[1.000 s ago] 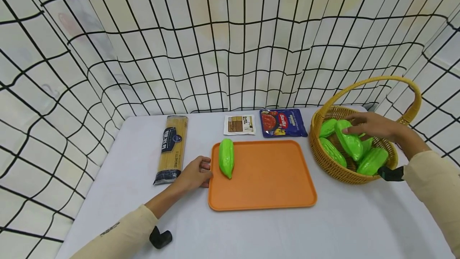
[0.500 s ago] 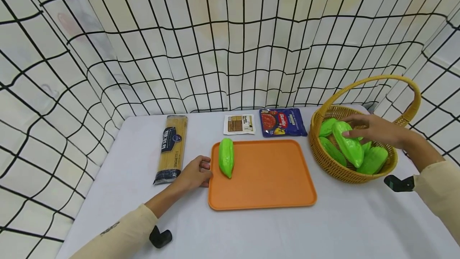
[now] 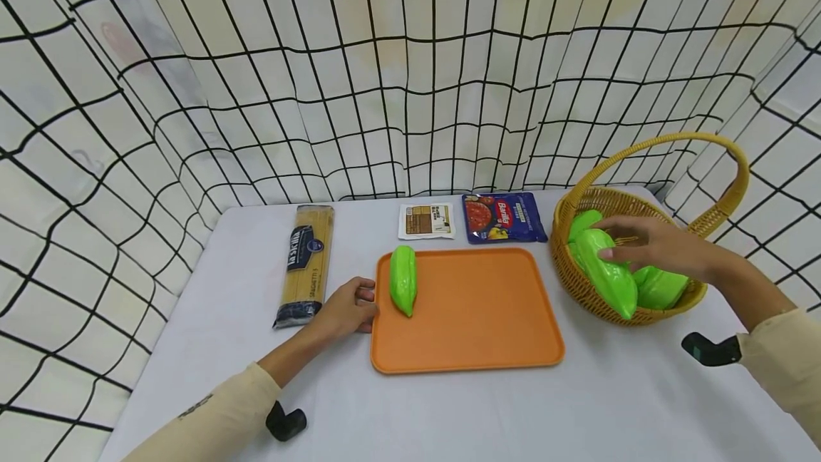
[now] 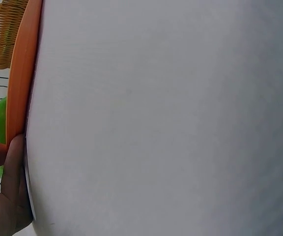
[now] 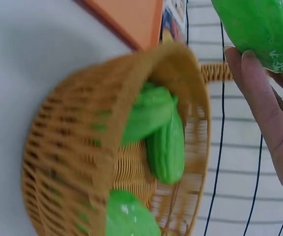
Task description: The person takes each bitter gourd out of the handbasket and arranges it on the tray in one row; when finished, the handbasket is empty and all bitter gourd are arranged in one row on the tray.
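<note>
One glossy green ridged gourd (image 3: pixel 606 273) is up at the right of the white worktop (image 3: pixel 449 412), over the left part of the round woven wicker basket (image 3: pixel 574 287); the flat orange rectangular tray (image 3: pixel 474 312) lies to the gourd's left, apart from it. Its long axis slants from far left to near right. The right hand (image 3: pixel 661 244) holds it between thumb and fingers and is much the nearer; the left hand (image 3: pixel 349 309) touches the tray's far-off left edge, beside a second green gourd (image 3: pixel 403 280), and whether it pinches that edge cannot be told. Down in the basket, other green gourds (image 5: pixel 166 152) are partly covered, so their count is uncertain. The right wrist view cuts off much of the held gourd. Whether its lower tip brushes the basket's rim is hard to make out, and some right fingertips are hidden behind it.
</note>
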`<state>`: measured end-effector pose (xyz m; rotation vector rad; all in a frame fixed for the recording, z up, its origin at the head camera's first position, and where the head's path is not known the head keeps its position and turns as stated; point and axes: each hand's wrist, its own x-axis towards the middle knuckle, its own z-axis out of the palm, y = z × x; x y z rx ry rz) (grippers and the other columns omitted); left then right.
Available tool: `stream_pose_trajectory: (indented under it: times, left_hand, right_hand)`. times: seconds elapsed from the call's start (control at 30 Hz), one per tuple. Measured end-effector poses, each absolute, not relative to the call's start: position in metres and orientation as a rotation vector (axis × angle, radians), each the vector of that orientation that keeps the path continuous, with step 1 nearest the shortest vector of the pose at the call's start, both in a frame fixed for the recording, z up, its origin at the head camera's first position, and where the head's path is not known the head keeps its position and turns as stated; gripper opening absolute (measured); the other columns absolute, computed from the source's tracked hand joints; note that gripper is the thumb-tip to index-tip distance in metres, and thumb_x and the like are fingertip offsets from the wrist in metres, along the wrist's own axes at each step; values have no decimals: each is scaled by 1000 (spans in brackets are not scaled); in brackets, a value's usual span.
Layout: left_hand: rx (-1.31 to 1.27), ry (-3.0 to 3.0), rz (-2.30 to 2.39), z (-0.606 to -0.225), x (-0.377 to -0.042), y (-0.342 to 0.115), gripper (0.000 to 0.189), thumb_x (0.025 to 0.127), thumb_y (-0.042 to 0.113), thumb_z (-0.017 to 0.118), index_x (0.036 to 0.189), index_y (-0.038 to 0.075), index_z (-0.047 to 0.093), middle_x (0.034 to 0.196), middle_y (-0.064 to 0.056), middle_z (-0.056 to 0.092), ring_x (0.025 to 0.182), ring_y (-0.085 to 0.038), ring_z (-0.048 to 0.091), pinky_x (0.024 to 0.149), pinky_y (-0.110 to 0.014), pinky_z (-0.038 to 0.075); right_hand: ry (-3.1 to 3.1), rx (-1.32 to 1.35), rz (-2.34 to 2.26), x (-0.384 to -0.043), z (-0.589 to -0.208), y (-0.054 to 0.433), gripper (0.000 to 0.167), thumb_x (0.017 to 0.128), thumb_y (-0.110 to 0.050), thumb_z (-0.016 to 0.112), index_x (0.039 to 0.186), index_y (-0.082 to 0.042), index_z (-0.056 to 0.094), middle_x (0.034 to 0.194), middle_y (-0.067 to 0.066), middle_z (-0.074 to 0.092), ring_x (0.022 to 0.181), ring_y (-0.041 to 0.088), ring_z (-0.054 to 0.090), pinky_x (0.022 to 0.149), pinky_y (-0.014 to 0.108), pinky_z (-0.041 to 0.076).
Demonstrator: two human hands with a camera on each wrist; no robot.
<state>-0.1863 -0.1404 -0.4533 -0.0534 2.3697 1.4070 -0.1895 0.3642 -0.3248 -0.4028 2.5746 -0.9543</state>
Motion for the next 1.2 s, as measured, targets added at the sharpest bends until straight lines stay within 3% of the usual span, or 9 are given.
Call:
stream_pose_trajectory:
  times: [0.23,0.47,0.7,1.2]
  left_hand:
    - [-41,2367,1410,-452,-187,-141,52,93,8,61,143,4,46,121,-13,54,98,-20,64,71,-30,64]
    - [-38,2369,1405,-451,-188,-141,54,93,8,61,144,4,45,122,-13,54,97,-20,64,72,-30,64]
    - [-43,2362,1404,-451,-187,-141,54,94,9,61,145,4,44,123,-13,54,97,-20,64,72,-30,64]
    - [-33,2351,1429,-453,-186,-143,54,93,9,62,145,4,45,122,-13,54,96,-20,63,72,-31,64]
  right_hand:
    - [2490,-427,-1041,-179,-329,340,51,98,-34,62,144,-17,49,144,15,49,120,34,56,83,36,60]
    - [2433,-492,-1112,-177,-334,309,52,97,-31,65,144,-15,50,139,17,52,110,31,59,80,36,62]
    - [2375,-445,-1212,-179,-342,277,57,95,-33,68,145,-15,48,132,16,53,111,31,60,86,37,60]
    - [2345,-357,-1314,-197,-368,225,64,92,-42,71,144,-15,48,135,17,54,110,28,65,83,42,64]
